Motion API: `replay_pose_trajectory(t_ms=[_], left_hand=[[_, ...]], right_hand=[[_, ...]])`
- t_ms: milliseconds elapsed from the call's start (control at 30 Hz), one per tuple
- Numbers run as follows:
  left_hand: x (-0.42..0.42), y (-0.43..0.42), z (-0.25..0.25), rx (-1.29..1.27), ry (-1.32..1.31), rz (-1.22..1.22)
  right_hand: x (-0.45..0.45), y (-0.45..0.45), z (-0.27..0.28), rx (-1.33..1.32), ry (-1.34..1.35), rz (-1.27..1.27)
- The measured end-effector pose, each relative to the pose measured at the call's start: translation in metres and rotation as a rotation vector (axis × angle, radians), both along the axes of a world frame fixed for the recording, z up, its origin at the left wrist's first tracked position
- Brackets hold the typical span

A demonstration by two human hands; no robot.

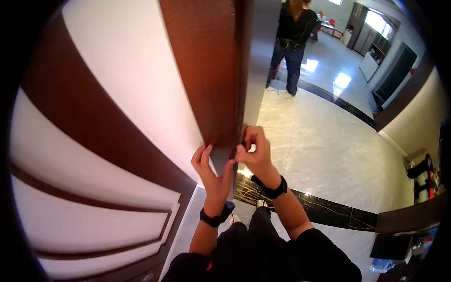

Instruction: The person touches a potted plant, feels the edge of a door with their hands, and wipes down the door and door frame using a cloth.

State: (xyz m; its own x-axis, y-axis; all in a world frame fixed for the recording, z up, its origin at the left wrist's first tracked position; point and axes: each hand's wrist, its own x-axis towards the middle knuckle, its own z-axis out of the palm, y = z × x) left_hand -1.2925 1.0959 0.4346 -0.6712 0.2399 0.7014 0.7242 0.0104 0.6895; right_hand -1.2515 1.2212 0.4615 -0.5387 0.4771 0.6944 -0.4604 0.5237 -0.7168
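Note:
My left hand [212,181] rests against the brown wooden door frame [206,75], low on its face. Its fingers are spread, with the thumb pointing up toward the frame's edge. Just to the right, my right hand [257,152] is at the frame's narrow edge, with its fingers curled and the thumb close to them. Whatever those fingers pinch, if anything, is hidden or too small to name. The two thumbs come close together at the edge. Each wrist wears a black band [275,189].
A brown and white panelled door [94,108] fills the left side. Beyond the doorway, a person [293,42] in dark clothes stands on the pale tiled floor [324,145]. A black threshold strip [329,209] crosses the floor near my feet. Dark shelving [392,246] stands at lower right.

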Motion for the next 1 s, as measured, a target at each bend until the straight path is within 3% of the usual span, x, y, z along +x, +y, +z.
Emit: replay_pose_trajectory(t_ms=[233,467,600,667,767,833,867,900,967,1000], left_hand=[[-0.001,0.001,-0.008,-0.061,0.074,0.038],[-0.01,0.004,-0.043,-0.061,0.153,0.022],[-0.02,0.002,-0.106,-0.113,0.224,0.046],[-0.02,-0.002,-0.121,-0.149,0.164,0.023],[-0.024,-0.008,-0.118,-0.17,0.149,0.007],[-0.023,-0.017,-0.113,-0.145,-0.079,-0.046],[-0.021,-0.014,-0.097,-0.084,-0.049,-0.031],[-0.02,-0.013,-0.082,-0.085,-0.049,-0.042],[-0.021,-0.009,-0.05,-0.026,0.112,0.042],[-0.021,-0.009,-0.031,-0.032,0.144,0.053]], right_hand=[[0.001,-0.003,-0.019,-0.025,-0.001,-0.021],[0.017,-0.014,-0.074,-0.048,-0.202,-0.072],[0.028,-0.026,-0.145,-0.187,-0.441,-0.1],[0.033,-0.031,-0.152,-0.17,-0.447,-0.138],[0.035,-0.027,-0.126,-0.15,-0.433,-0.181],[0.03,-0.017,-0.083,0.063,-0.232,-0.162],[0.023,-0.006,-0.059,0.365,-0.108,-0.162],[0.021,-0.002,-0.035,0.363,-0.11,-0.172],[0.011,0.0,0.003,0.463,0.231,-0.146],[0.004,0.001,0.011,0.461,0.226,-0.156]])
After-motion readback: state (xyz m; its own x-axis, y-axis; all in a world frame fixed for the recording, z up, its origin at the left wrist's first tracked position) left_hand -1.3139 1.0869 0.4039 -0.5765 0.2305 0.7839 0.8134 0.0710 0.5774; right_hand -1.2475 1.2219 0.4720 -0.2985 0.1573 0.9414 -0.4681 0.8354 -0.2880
